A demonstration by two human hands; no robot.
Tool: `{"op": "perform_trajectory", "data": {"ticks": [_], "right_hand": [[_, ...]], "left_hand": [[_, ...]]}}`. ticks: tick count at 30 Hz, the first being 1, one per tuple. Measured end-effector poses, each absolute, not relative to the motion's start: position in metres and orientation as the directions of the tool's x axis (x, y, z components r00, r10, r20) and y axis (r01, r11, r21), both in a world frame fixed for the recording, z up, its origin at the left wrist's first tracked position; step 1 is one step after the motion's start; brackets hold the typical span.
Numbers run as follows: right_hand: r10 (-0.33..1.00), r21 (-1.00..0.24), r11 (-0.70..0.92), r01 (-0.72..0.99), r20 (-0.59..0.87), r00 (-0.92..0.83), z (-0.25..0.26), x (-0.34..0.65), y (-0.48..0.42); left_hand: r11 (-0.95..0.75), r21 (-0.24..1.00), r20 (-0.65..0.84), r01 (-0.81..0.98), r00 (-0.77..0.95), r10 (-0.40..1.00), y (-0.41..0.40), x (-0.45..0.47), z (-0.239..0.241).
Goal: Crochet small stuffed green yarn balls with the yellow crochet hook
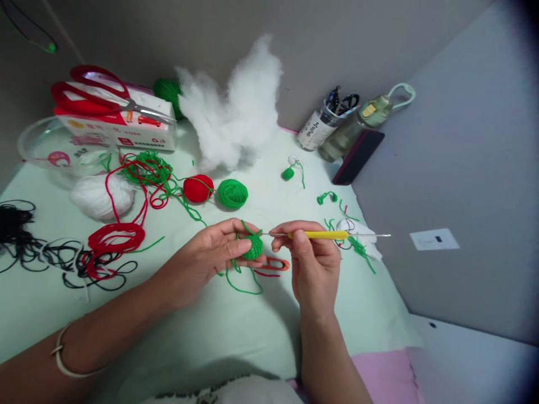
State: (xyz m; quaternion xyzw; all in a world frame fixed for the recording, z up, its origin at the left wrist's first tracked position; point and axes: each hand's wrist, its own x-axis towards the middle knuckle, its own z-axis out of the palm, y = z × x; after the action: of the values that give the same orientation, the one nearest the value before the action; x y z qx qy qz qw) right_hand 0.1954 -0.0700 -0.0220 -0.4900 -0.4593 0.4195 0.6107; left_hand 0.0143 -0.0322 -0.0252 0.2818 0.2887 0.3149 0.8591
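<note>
My left hand (pixel 223 249) pinches a small round green crochet piece (pixel 254 247) between thumb and fingers. Green yarn (pixel 248 290) loops down below it onto the table. In my right hand (pixel 315 258) is a crochet hook (pixel 318 234) with a yellow handle, gripped like a pencil. Its thin metal tip points left and reaches the upper edge of the green piece; whether it is inside a stitch I cannot tell. Under the hands lies an orange stitch marker (pixel 278 264), partly hidden by my left fingertips, beside a short red strand (pixel 268 274).
Beyond the hands are a red yarn ball (pixel 198 188), a green yarn ball (pixel 233 193) and white stuffing (pixel 240 106). Red-handled scissors (pixel 130 105) rest on a tissue box (pixel 147 134). Black cord (pixel 46 247) tangles at left. A bottle (pixel 337 140) and phone (pixel 360 157) stand back right.
</note>
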Motion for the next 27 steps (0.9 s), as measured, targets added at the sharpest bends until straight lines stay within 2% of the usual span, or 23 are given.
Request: {"op": "perform_trajectory", "data": {"ticks": [18, 27], "right_hand": [[0.972, -0.987, 0.131, -0.091, 0.11, 0.207, -0.0241, 0.1921, -0.072], [0.933, -0.977, 0.202, -0.063, 0.172, 0.315, -0.0209, 0.193, -0.0708]], "left_hand": [[0.621, 0.711, -0.283, -0.329, 0.675, 0.681, -0.0342, 0.0138, -0.0248], [0.654, 0.638, -0.275, -0.407, 0.673, 0.687, -0.0334, 0.0155, -0.0282]]}}
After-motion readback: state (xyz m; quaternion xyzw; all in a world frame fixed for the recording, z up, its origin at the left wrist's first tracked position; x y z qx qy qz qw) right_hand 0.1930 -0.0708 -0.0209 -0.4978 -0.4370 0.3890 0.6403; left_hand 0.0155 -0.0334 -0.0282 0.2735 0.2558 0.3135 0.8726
